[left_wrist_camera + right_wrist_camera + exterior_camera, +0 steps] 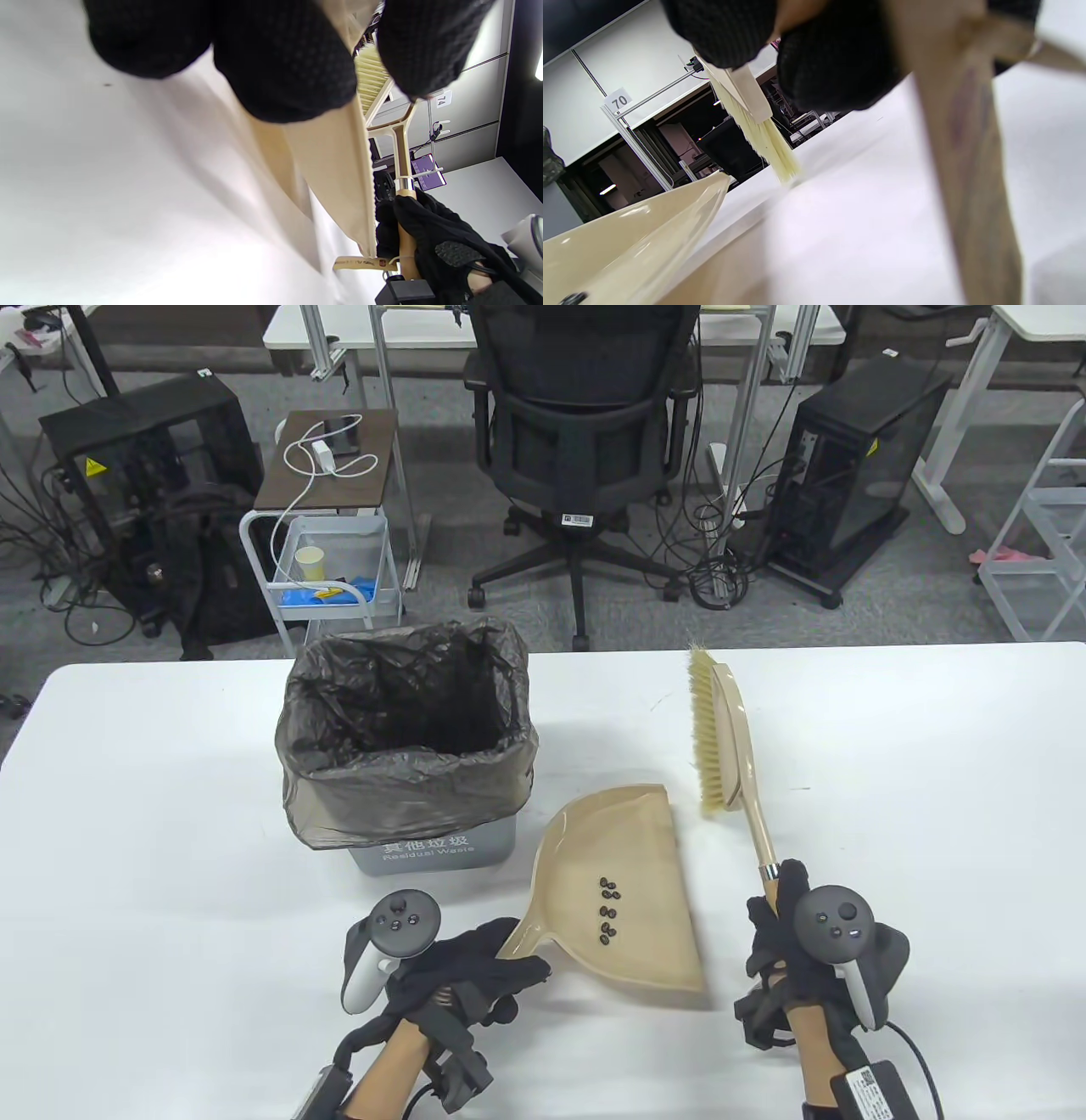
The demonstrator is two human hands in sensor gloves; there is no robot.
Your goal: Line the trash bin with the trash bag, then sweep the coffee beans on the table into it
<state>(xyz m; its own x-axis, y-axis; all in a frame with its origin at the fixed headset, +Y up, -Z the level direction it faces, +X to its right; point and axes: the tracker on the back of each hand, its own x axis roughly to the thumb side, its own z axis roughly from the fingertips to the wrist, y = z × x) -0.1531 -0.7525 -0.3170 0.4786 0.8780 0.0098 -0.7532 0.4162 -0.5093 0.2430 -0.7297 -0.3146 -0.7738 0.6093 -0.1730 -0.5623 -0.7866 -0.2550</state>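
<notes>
Only table view: coffee beans [608, 910] on dustpan [628, 848] | wrists: blurred

A grey trash bin [475, 848] stands on the white table [170, 814], lined with a dark translucent trash bag [407, 746] folded over its rim. Just right of it lies a beige dustpan [619, 882] holding a small cluster of coffee beans [607, 909]. A beige brush [725, 746] with pale bristles points away from the person, right of the dustpan.
</notes>
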